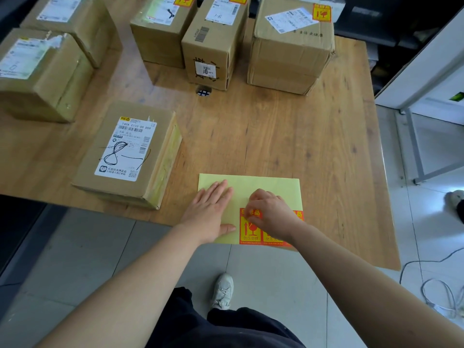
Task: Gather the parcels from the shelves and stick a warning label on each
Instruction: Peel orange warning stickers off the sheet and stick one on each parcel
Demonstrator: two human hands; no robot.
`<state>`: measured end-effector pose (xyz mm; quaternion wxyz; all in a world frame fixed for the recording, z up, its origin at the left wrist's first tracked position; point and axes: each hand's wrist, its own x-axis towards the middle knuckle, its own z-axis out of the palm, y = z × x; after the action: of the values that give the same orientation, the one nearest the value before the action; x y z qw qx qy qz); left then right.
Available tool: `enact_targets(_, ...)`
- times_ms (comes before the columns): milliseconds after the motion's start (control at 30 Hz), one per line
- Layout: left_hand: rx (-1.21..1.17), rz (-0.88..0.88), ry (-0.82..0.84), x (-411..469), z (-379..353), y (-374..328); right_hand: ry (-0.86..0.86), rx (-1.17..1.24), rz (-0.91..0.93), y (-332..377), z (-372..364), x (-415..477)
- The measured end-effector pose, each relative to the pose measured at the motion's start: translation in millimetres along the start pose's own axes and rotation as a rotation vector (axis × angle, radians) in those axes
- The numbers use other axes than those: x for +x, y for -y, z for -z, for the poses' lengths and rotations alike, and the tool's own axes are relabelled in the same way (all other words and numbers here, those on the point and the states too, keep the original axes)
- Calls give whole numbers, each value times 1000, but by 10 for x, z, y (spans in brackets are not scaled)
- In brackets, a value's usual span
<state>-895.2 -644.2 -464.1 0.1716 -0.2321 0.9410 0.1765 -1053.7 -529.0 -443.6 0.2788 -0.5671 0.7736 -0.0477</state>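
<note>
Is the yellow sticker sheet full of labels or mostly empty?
Mostly empty: warning labels sit only at the near right corner; elsewhere the sticker sheet is bare yellow.

Wooden table (301,134) seen under and beyond the fingers (221,189); round cable grommet (203,91) set into it well beyond the fingers; grey tiled floor (88,247) seen nearer than them; white cable (424,290) coiled on it far right; metal frame (414,146) stood beyond-right.
</note>
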Motion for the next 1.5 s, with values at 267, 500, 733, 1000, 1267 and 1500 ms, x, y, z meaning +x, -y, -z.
enact_targets(267,-17,0,-31,4,-17,9,21,41,-1,-5,27,9)
enact_targets(500,-243,58,-258,9,41,-126,-134,251,-200,-187,77,-57)
enact_targets(733,-367,227,-366,87,40,-379,-125,272,-194,-235,65,-48)
enact_targets(1000,-280,285,-387,132,3,-499,-115,265,-191,-246,23,-71)
enact_targets(1267,-353,183,-396,76,-67,-390,-60,296,-197,-268,28,-79)
enact_targets(1500,-461,253,-438,71,-85,-411,-60,297,-203,-281,8,-71)
